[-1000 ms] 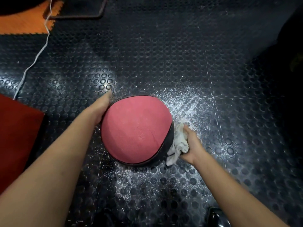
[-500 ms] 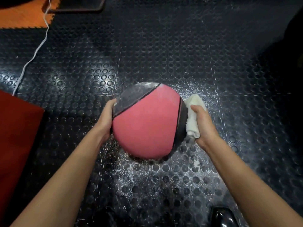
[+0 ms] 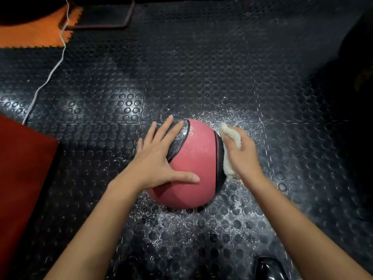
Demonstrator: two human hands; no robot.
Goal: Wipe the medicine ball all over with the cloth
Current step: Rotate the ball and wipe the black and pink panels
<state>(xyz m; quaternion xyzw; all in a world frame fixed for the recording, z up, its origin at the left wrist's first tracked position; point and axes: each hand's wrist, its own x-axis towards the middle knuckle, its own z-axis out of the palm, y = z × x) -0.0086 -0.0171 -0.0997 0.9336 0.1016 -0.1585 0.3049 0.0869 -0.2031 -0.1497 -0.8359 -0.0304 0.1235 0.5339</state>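
The round pink-and-black rubber medicine ball (image 3: 189, 164) sits on the studded black rubber floor (image 3: 201, 67); my left hand (image 3: 155, 156) lies flat, fingers spread, steadying it; my right hand (image 3: 242, 152) grips the bunched white cloth (image 3: 230, 136) against its right side, mid-wipe; next, I judge, rotate the ball to reach unwiped panels.

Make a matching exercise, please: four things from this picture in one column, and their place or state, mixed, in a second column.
Things:
1. left hand
2. right hand
3. medicine ball
4. white cord

States:
A. lies on the floor at the far left
B. grips the cloth against the ball's right side
C. pink with dark panels, between both hands
D. spread flat on the ball

Pairs: 1-D, 2-B, 3-C, 4-A
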